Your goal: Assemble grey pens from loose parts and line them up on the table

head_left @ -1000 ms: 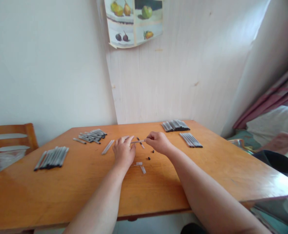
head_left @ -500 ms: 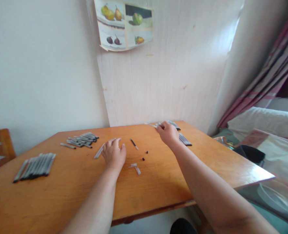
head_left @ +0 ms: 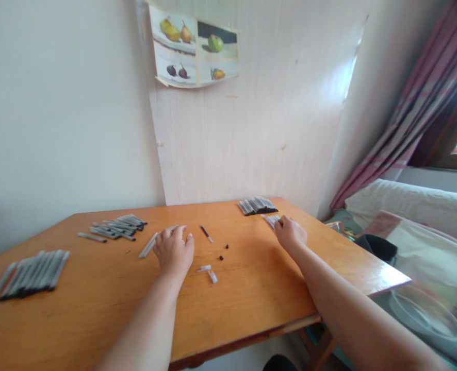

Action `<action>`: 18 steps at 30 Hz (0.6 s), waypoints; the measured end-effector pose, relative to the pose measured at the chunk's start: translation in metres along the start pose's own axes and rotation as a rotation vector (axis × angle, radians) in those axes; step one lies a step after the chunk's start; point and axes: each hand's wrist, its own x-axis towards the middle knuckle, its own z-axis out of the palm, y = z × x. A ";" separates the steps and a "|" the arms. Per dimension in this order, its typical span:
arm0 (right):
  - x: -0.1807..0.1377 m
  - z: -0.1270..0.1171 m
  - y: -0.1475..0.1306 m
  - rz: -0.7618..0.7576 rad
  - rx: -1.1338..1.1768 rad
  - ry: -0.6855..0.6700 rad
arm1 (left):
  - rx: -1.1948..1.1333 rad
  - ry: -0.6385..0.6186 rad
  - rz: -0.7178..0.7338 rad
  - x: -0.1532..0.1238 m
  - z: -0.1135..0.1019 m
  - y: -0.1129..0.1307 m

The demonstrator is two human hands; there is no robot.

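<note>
My left hand rests flat on the wooden table, fingers stretched out, beside a loose clear pen barrel. My right hand lies at the right side of the table on a row of pens, fingers curled down; what they grip is hidden. Just beyond it sits a pile of dark-tipped pens. Between my hands lie a black refill, two small black caps and two short clear pieces.
Two more pen piles lie at the back left and the far left. A fruit poster hangs on the wall. Right of the table are a bed with a pillow, a curtain and a clear bowl.
My right hand carried a thin pen part from the middle of the table to the right and came down on the row of pens there. The view swung right. The left hand stayed put.
</note>
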 end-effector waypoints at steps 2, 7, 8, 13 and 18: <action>-0.003 0.004 0.003 -0.010 -0.022 -0.010 | 0.002 0.003 0.005 0.000 0.000 -0.001; -0.005 0.010 0.005 -0.006 -0.088 -0.098 | 0.025 -0.016 -0.001 0.001 0.000 -0.001; -0.005 0.011 0.006 -0.001 -0.101 -0.112 | 0.029 -0.022 0.000 0.002 0.000 -0.001; -0.003 0.014 0.010 0.031 -0.144 -0.156 | 0.038 -0.021 0.026 0.003 0.002 -0.003; -0.002 0.015 0.012 0.065 -0.136 -0.199 | 0.033 -0.015 0.040 0.003 0.005 -0.006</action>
